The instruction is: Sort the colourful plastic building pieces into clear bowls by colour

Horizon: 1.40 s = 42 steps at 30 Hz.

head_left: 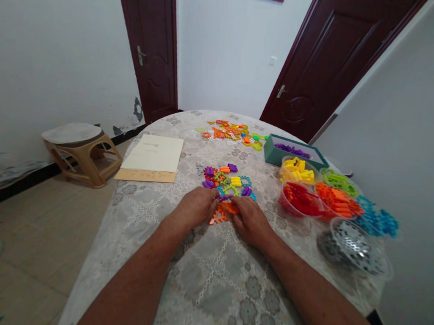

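Observation:
My left hand (198, 203) and my right hand (250, 218) meet over the table, fingers closed and bent inward. Between their fingertips is a small purple plastic building piece (225, 197), partly covered by the fingers. Just below it, orange toothed building pieces (219, 215) show between the two hands. Right beyond my fingers lies a cluster of interlocking pieces, among them a green one (232, 189), yellow tubes (235, 182), purple tubes (232, 168) and a blue toothed one (245, 181). Whether the purple piece is joined to the orange ones I cannot tell.
Clear tubs of yellow (298, 171), red (300, 200), orange (337, 201) and grey pieces (360, 246) stand on the right, near a green box (272, 154). Mixed pieces (227, 131) lie at the back. Paper sheets (153, 152) rest left; a stool (82, 154) stands beyond the table edge.

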Tool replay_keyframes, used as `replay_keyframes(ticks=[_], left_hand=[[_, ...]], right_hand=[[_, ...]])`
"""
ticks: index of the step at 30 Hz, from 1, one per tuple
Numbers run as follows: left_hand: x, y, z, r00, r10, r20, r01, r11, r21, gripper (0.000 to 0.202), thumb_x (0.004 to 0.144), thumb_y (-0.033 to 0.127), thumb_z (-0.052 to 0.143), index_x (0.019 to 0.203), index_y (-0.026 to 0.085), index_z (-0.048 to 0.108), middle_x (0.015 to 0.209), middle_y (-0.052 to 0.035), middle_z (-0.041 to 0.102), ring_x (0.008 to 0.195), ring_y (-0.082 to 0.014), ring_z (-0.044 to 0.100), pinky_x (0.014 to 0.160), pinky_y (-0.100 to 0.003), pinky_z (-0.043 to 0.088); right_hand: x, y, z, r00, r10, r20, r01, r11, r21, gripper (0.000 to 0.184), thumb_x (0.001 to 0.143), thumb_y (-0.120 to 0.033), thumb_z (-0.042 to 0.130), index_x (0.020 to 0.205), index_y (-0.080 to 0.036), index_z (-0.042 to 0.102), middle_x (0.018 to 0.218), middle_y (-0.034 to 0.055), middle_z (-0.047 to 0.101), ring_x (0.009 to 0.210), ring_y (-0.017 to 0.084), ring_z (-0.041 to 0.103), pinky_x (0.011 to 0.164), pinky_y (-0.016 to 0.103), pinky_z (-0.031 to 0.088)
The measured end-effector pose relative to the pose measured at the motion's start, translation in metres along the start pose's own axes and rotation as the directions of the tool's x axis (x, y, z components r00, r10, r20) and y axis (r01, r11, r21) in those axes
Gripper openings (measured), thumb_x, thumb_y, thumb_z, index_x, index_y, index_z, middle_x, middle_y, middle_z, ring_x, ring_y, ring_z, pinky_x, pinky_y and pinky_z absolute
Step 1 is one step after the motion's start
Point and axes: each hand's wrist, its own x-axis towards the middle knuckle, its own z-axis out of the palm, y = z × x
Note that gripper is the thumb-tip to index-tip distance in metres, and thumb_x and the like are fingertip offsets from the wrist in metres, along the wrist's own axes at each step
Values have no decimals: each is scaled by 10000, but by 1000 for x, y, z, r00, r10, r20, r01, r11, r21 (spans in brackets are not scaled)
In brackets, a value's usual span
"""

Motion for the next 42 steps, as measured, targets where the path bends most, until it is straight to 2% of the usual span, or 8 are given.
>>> replay_keyframes(ticks=[5,9,14,22,27,30,36,42], left_hand=[[-1,-12,-14,990,-119,-71,104,978,-183,271,996,292,440,1076,218,687,1035,-100,765,942,-245,690,824,-336,466],[-3,-26,-26,975,-208,-77,183,952,-245,237,932,240,459,977,209,690,962,-68,763,871,-210,676,764,-303,456],[-8,-41,-41,954,-291,-69,279,950,-143,274,958,341,430,917,198,661,940,-81,741,865,-218,658,742,-304,443],[1,-66,-32,932,-362,14,358,928,105,334,989,389,365,957,201,639,976,-118,751,916,-262,703,750,-319,452],[9,-76,-20,943,-329,48,324,942,83,316,979,402,420,1043,214,665,1004,-123,766,952,-296,725,773,-350,481],[9,-77,-19,940,-337,54,334,941,61,322,974,441,469,1075,217,677,1013,-140,770,969,-324,727,783,-379,491],[10,-77,-21,935,-344,85,337,938,84,395,937,473,524,1200,217,671,1096,-132,773,1001,-312,727,801,-361,499],[10,-78,-19,946,-311,95,305,950,75,424,931,482,487,1206,214,669,1097,-149,771,1008,-331,722,805,-382,500]], right_hand=[[2,0,-11,977,199,-76,-184,969,165,359,971,-225,546,1307,-170,658,1140,114,730,1043,260,664,962,403,522],[-3,-12,-14,974,188,129,-226,876,426,510,946,-280,616,1452,-228,573,1116,40,732,900,196,684,829,326,552],[-1,-28,-8,988,34,149,-77,954,290,525,953,-270,595,1468,-179,559,1256,120,684,1146,255,642,1039,419,500],[13,-34,0,984,50,172,-76,985,153,675,933,-342,640,1563,-191,450,1477,150,562,1332,279,557,1119,429,464],[17,-26,-5,979,98,176,-137,965,224,792,860,-348,765,1574,-263,431,1397,113,561,1241,261,578,1056,417,487],[17,-22,-11,971,188,149,-228,919,322,580,824,-261,801,1374,-249,615,1180,54,600,1049,199,606,926,331,510],[9,-28,-34,943,249,221,-324,836,443,204,822,-121,720,995,-213,665,940,-23,629,818,130,567,726,242,432],[-9,-30,-102,966,242,93,-258,850,459,341,902,-192,650,1239,-242,662,955,-8,669,762,124,563,699,250,447]])
